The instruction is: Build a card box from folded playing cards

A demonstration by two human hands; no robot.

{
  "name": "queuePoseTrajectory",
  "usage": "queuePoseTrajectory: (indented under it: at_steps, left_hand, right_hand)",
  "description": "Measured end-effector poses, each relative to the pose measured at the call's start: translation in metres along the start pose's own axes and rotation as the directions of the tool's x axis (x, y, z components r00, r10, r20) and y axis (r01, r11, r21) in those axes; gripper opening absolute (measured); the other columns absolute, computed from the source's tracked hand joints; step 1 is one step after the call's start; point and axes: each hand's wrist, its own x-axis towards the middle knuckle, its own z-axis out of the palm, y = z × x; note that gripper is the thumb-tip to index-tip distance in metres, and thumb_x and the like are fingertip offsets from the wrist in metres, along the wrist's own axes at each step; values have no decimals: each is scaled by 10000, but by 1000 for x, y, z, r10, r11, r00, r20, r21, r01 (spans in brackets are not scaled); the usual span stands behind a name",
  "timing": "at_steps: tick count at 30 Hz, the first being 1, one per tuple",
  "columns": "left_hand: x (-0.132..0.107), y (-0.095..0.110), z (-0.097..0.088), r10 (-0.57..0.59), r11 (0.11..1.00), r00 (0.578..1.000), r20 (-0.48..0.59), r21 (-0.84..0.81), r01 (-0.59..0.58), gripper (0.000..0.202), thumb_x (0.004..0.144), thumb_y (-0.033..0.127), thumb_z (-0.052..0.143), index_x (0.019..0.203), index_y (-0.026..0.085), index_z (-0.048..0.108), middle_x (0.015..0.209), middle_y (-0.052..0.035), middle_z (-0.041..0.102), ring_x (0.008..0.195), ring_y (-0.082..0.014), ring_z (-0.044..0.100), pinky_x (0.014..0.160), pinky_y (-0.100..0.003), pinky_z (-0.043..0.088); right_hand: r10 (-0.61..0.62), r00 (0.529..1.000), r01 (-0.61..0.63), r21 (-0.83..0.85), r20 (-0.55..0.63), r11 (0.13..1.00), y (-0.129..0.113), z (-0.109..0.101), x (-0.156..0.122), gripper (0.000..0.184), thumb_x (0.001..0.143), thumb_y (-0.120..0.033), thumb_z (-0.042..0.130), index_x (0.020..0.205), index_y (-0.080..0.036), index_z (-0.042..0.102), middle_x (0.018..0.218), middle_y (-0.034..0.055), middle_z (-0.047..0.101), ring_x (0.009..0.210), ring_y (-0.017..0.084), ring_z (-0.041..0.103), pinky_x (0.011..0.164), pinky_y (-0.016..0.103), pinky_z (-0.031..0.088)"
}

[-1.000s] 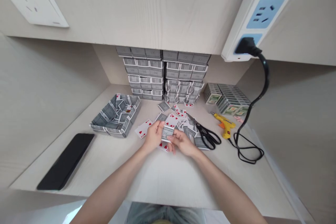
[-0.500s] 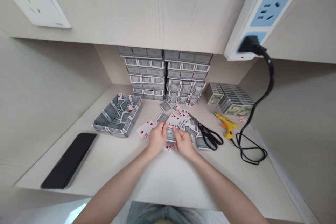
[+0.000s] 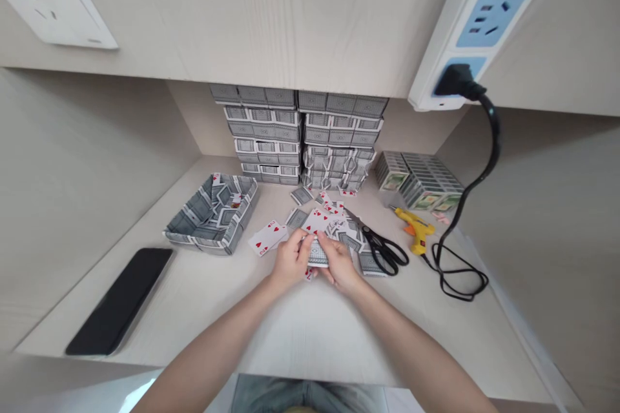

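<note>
My left hand (image 3: 289, 262) and my right hand (image 3: 340, 262) meet over the middle of the desk, both pinching one grey-backed playing card (image 3: 318, 253) between them. Under and behind the hands lies a loose spread of playing cards (image 3: 334, 222), some face up with red hearts. A two of hearts (image 3: 267, 237) lies face up just left of my left hand. A tray folded from playing cards (image 3: 213, 213) sits further left.
Two stacks of folded card trays (image 3: 298, 139) stand against the back wall. Black scissors (image 3: 382, 248), a yellow glue gun (image 3: 413, 227) with its black cable (image 3: 460, 271) and boxed card decks (image 3: 419, 182) are on the right. A black phone (image 3: 120, 300) lies at the left.
Both hands have drawn slightly together and toward me on the card they hold, now covering most of the red card beneath them. Nothing else on the desk has moved.
</note>
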Motion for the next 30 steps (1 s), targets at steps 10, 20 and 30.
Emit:
queuePoseTrajectory:
  at_steps: [10, 20, 30]
  left_hand:
    - [7, 5, 3, -154, 939, 988, -7, -311, 145, 337, 798, 501, 423, 674, 191, 381, 446, 78, 451, 310, -81, 459, 280, -180, 344]
    - [15, -4, -2, -209, 941, 978, 12, -268, 204, 368, 784, 511, 444, 676, 159, 457, 438, 71, 440, 313, -54, 378, 306, -169, 299]
    - [41, -25, -40, -253, 964, 857, -450, -190, 185, 433, 783, 417, 473, 1118, 145, 430, 514, 65, 496, 335, -57, 396, 343, -166, 314]
  right_hand:
    - [3, 996, -10, 70, 86, 997, 1, -1, 2, 534, 773, -633, 371, 515, -187, 511, 321, -25, 462, 223, 67, 273, 256, 224, 160]
    - [-128, 984, 153, -217, 126, 964, 2, -10, 5, 559, 793, -623, 337, 450, -201, 465, 352, -17, 465, 288, 94, 376, 325, 226, 283]
    - [-520, 842, 335, -893, 141, 300, 3, -27, 12, 362, 793, -386, 520, 1115, -222, 547, 1185, 100, 530, 1062, 255, 423, 885, 407, 346]
